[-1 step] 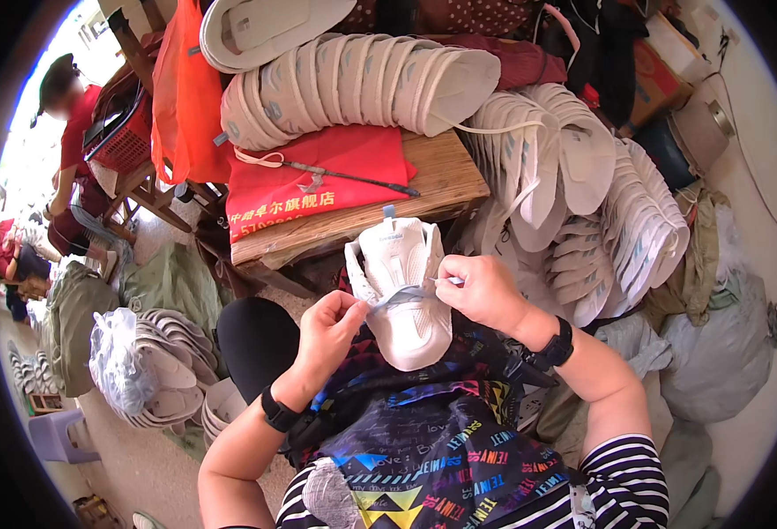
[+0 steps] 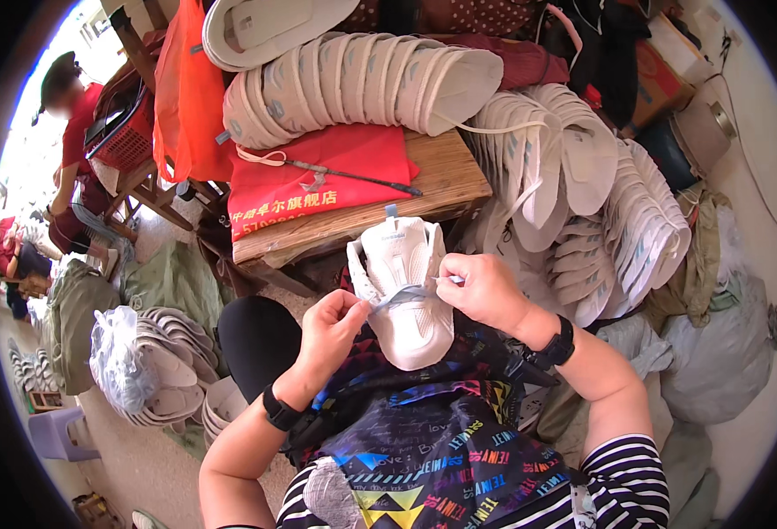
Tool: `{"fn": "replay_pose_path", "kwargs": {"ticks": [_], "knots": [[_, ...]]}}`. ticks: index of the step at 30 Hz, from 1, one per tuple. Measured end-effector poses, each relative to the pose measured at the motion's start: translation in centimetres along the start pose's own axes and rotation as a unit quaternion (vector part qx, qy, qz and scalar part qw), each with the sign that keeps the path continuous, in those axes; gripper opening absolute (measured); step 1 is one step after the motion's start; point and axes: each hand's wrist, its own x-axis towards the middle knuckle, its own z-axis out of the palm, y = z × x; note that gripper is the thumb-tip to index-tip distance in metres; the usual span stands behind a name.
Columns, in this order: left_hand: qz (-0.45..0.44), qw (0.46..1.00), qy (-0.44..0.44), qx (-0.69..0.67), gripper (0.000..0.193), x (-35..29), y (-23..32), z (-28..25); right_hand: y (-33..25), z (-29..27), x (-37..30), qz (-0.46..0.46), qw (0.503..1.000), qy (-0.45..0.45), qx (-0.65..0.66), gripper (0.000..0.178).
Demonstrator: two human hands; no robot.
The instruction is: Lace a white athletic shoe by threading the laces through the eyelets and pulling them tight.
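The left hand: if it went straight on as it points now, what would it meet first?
Probably the white shoe, past the grey-blue lace that the hand seems to pinch; depth is unclear.

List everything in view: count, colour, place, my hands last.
Shoe upper: one, white, between the hands
Lace: one, grey-blue, across the shoe upper
Bench: one, brown wood, beyond the shoe upper
Cloth: one, red, on the bench
Rod: one, dark, on the cloth
Stacked shoe uppers: several stacks, off-white, bench, right, left
Bag: one, orange, upper left
Basket: one, red, upper left
Plastic seat: one, grey-purple, lower left
Sacks: several, green and grey, both sides
People: at least two, red tops, far left
Apron: one, dark multicoloured, lap
Wristbands: two, black, wrists
Left hand: one, bare, pinching the lace's left side
Right hand: one, bare, pinching its right side
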Motion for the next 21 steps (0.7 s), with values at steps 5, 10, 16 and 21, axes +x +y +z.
{"fn": "replay_pose_path", "kwargs": {"ticks": [5, 10, 16, 21], "knots": [[0.001, 1.000, 0.020, -0.016, 0.013, 0.4, -0.3, 0.3, -0.4, 0.7, 0.8, -0.149, 0.982, 0.051, -0.104, 0.009], [0.044, 0.991, 0.062, 0.106, 0.016, 0.7, 0.9, 0.6, -0.6, 0.5, 1.1, -0.216, 0.962, 0.034, -0.166, 0.008], [0.073, 0.978, 0.074, 0.180, 0.017, 1.3, 1.3, 0.5, -0.7, -0.3, 1.4, -0.215, 0.946, -0.021, -0.242, 0.007], [0.168, 0.949, 0.093, 0.252, 0.015, 1.6, 2.0, 0.6, -0.8, -0.6, 2.4, -0.244, 0.933, -0.066, -0.256, 0.009]]}}
